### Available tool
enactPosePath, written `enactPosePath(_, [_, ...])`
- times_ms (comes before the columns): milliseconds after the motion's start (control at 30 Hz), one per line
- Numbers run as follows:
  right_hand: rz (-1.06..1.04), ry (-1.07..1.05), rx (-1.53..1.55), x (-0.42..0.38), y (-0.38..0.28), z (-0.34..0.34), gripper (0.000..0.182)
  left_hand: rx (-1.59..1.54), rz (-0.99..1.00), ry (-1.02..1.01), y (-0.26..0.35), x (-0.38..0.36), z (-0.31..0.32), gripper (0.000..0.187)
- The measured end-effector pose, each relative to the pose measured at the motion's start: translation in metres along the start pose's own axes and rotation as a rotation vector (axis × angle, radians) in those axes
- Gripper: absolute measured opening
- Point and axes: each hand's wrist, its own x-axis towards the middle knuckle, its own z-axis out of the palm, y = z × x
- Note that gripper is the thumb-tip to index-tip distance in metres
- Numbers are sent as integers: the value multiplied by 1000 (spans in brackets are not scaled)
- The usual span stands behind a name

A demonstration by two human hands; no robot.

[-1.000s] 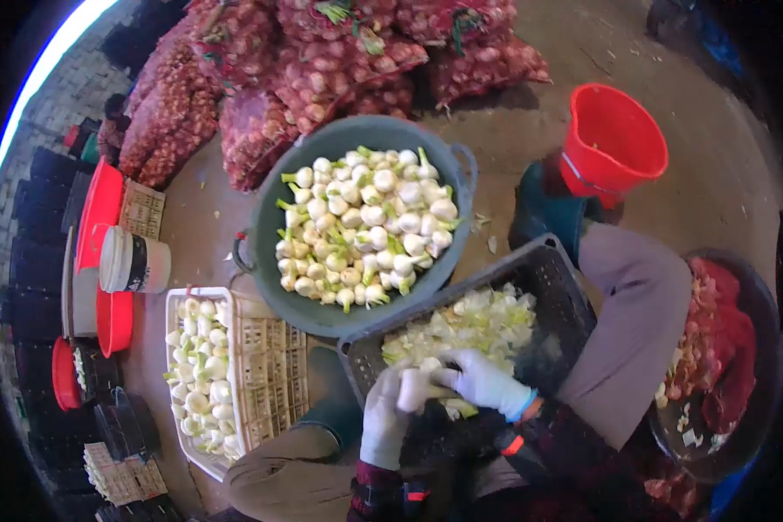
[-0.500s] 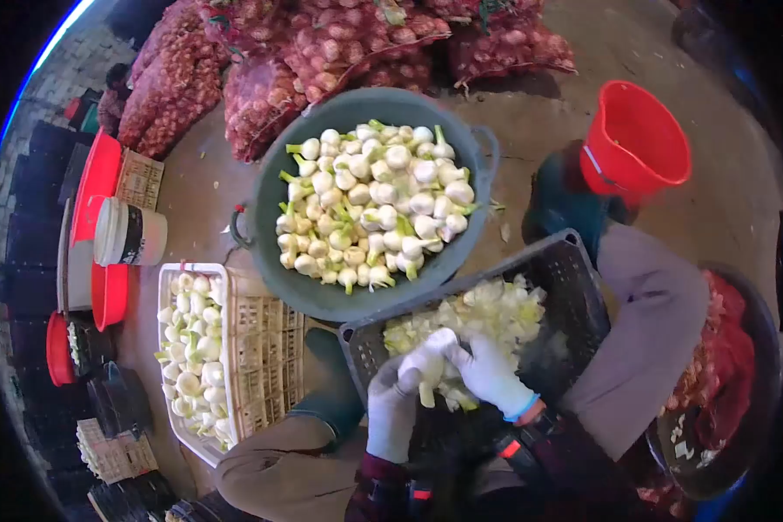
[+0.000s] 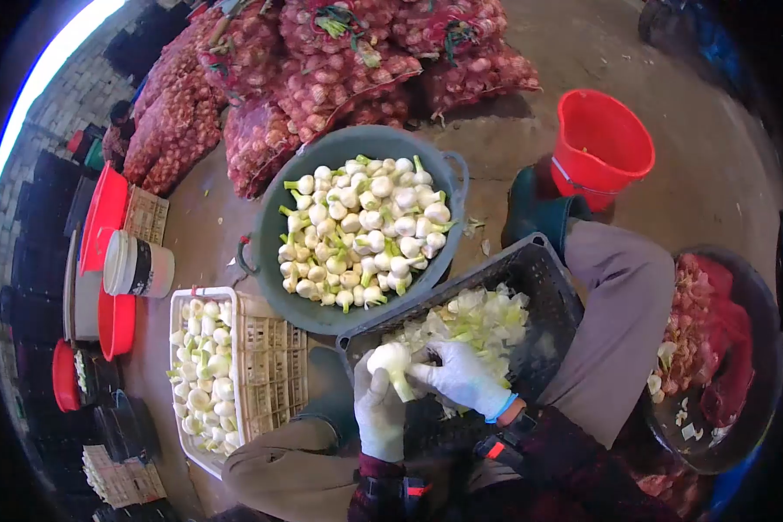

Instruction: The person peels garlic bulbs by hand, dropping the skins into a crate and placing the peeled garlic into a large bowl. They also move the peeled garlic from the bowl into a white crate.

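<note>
Garlic bulb (image 3: 390, 358), white, rounded and with a short pale-green stem, is held over the near edge of a black slatted crate (image 3: 544, 335). It is gripped by the left hand (image 3: 380, 413), in a pale glove, with fingers curled closely around its lower side; the stem is pointed down and to the right. Beside the stem, the right hand (image 3: 463, 378), in a matching glove with a blue cuff, is held with fingers bent and drawn together; whether the stem is pinched by them cannot be told.

Inside the crate, a heap of translucent, greenish-white skins (image 3: 478, 322) is spread. Just beyond the crate, a large grey-green tub (image 3: 268, 248) is filled with white bulbs bearing green stem stubs. To the left of the crate, a white plastic basket (image 3: 274, 374) is filled with more white bulbs. Beyond the tub, as seen from the crate, red mesh sacks (image 3: 322, 74) packed with bulbs are piled. Past the crate's far right corner, a red bucket (image 3: 602, 139) is seen. The crate is flanked by two bent legs in grey-brown trousers (image 3: 622, 304) and teal boots (image 3: 531, 213). Farther right of the crate, beyond the right leg, a dark round basin (image 3: 670, 432) is seen, with red netting (image 3: 729, 383) and reddish skins (image 3: 683, 339) held inside.
</note>
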Motion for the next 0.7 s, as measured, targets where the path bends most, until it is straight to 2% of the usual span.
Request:
enactPosePath(100, [22, 30, 68, 3, 15, 5, 30, 19, -6, 21, -16, 6, -9, 57])
enactPosePath(167, [-67, 222, 124, 2, 13, 11, 24, 11, -38, 42, -20, 8, -8, 57])
enactPosePath(267, [36, 275, 109, 21, 36, 17, 21, -29, -106, -8, -16, 13, 5, 58])
enactPosePath(400, [-39, 340, 60, 26, 49, 14, 22, 39, -114, 20, -15, 18, 9, 57])
enactPosePath(500, [28, 208, 149, 23, 42, 11, 23, 70, -113, 49, -16, 20, 2, 57])
enactPosePath(600, [-22, 140, 23, 21, 32, 6, 23, 80, -78, 33, -17, 20, 0, 58])
enactPosePath(700, [16, 129, 48, 20, 29, 8, 21, 112, -61, 41, -22, 18, -5, 60])
